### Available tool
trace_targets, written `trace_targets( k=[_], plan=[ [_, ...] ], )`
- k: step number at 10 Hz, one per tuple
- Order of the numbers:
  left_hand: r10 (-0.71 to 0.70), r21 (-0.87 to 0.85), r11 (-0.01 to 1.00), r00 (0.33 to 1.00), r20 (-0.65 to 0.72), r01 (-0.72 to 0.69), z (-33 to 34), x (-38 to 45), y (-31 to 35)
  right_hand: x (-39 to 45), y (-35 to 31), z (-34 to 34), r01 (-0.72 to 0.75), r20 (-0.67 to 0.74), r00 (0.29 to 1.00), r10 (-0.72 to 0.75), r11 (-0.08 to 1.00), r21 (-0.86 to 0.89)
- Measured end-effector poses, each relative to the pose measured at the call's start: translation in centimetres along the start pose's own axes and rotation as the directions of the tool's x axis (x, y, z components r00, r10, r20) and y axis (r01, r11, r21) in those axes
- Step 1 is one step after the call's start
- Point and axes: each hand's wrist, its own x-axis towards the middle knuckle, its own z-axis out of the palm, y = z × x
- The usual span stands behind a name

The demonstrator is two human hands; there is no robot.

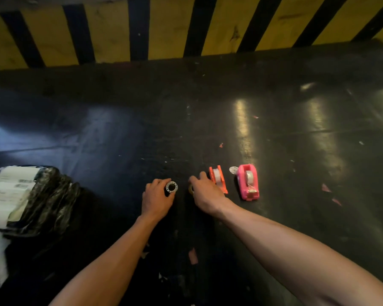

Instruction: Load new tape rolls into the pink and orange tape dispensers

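Tape roll (171,187) clamped in your left hand (156,198); your right hand (205,192) apparently closing on second roll (191,189), orange dispenser (218,179) just beside knuckles, pink dispenser (247,181) beyond.

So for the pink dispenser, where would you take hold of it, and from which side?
Grip the pink dispenser across its two long flat side walls, coming from above. It lies apart from the orange dispenser, so fingers fit on both sides. Probably avoid the near end, where the metal cutter sits. The right hand is closest.
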Motion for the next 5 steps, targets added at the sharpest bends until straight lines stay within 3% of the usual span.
trace_targets(
  k=[3, 4, 5],
  plan=[
    [0.011, 0.035, 0.999, 0.999, 0.045, -0.012, -0.1, 0.6, 0.7, 1.7, -0.2, 0.1, -0.109, 0.046, 0.993, 0.107, 0.993, 0.046],
    [-0.004, -0.032, 0.999, 1.0, 0.029, 0.004, -0.1, 0.6, 1.0, 0.6, -0.1, 0.1, -0.099, 0.035, 0.995, 0.095, 0.989, 0.112],
    [-0.079, -0.248, 0.965, 0.996, 0.035, 0.086, 0.3, -1.3, 1.3, -2.2, 0.1, 1.1, -0.078, 0.0, 0.997, 0.08, 0.973, 0.217]
  ],
)
